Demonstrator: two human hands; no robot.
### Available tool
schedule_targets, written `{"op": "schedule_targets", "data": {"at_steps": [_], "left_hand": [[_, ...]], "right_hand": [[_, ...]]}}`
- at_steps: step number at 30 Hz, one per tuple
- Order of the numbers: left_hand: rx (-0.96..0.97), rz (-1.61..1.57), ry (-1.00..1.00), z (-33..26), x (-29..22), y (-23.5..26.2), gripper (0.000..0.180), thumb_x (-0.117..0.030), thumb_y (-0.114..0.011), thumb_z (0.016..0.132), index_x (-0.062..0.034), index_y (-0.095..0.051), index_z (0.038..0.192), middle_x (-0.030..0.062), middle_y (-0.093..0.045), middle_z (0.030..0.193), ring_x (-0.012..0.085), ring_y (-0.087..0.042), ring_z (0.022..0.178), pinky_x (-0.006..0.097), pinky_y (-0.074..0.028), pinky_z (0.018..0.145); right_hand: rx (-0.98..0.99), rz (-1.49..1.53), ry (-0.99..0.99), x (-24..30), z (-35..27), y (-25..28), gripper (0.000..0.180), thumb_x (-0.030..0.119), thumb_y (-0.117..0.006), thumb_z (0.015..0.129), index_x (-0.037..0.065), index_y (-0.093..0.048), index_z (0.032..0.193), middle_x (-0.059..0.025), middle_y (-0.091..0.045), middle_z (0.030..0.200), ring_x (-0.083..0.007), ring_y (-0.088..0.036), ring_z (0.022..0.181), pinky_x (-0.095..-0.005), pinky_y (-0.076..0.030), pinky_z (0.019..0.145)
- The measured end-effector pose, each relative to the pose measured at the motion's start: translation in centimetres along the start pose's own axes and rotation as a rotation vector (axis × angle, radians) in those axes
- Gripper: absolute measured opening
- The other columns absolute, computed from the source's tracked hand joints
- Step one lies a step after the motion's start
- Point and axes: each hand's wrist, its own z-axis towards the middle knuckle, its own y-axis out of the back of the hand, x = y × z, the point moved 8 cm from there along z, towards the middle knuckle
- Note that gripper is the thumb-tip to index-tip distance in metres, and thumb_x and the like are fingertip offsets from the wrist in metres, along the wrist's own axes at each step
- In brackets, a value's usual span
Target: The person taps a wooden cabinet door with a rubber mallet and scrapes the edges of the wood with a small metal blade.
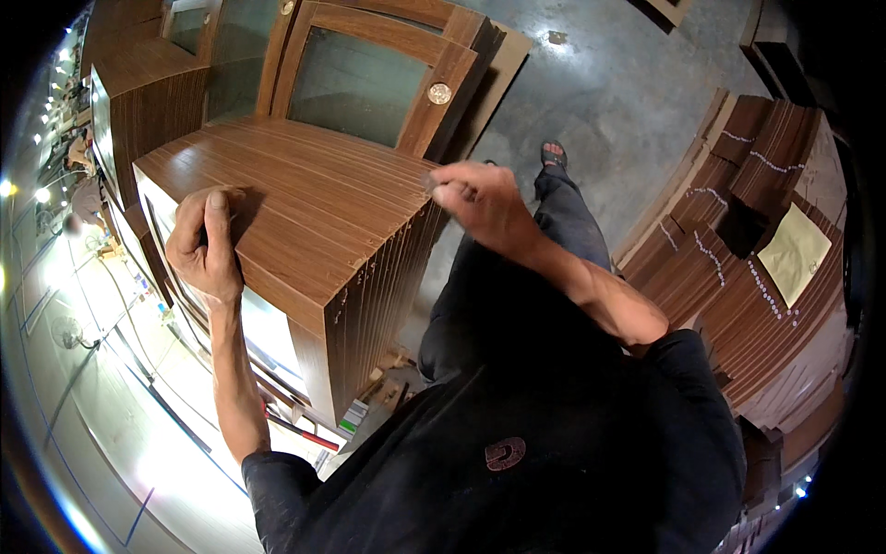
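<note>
A tall stack of brown wood-grain panels (pixel 305 194) stands before me, with bits of loose edging along its near right side. My left hand (pixel 205 242) is closed at the stack's left edge, thumb up over curled fingers; whatever it may hold is hidden. At the right edge my right hand (pixel 482 198) is closed in a pinch. Something small and dark shows at its fingertips, too little of it to name. Just beyond the stack, a brown framed panel with a glass inset (pixel 355 88) bears a round sticker (pixel 439 93).
More wood-grain panels (pixel 148 129) stand at the far left. On my right, another panel stack (pixel 766 231) carries rows of small white dots and a pale yellow sheet (pixel 794 254). A red-and-black tool (pixel 305 432) lies low beside the main stack. Grey concrete floor (pixel 600 102) lies between the stacks.
</note>
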Motion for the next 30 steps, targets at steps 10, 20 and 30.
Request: {"op": "schedule_targets", "data": {"at_steps": [10,20,30], "left_hand": [[-0.014,0.003,0.002,-0.3,0.3,0.2,0.018,-0.012,-0.06,0.096,0.0023,-0.069,0.09,0.0082,-0.068,0.082,0.0132,-0.059,0.073,0.027,-0.047,0.069],[-0.039,-0.017,0.0,0.1,-0.1,0.0,0.019,-0.011,-0.063,0.093,0.0038,-0.067,0.081,0.009,-0.065,0.074,0.0151,-0.057,0.069,0.03,-0.045,0.066],[-0.106,0.009,-0.026,0.1,0.2,0.3,0.019,-0.012,-0.066,0.089,0.0024,-0.067,0.077,0.0093,-0.065,0.07,0.0185,-0.058,0.069,0.033,-0.045,0.071]], "right_hand": [[0.105,0.015,-0.018,4.5,-0.5,-1.4,0.018,0.006,-0.064,0.085,-0.004,-0.068,0.099,-0.0162,-0.066,0.078,-0.018,-0.064,0.065,-0.0291,-0.05,0.062],[0.05,-0.107,0.151,7.1,-0.5,-2.3,0.019,0.006,-0.061,0.085,-0.005,-0.066,0.099,-0.0178,-0.067,0.083,-0.022,-0.066,0.069,-0.0346,-0.052,0.063],[0.196,0.215,0.032,15.3,1.4,-2.4,0.019,0.016,-0.061,0.094,-0.003,-0.062,0.095,-0.0062,-0.061,0.06,-0.0098,-0.057,0.052,-0.0267,-0.045,0.049]]}}
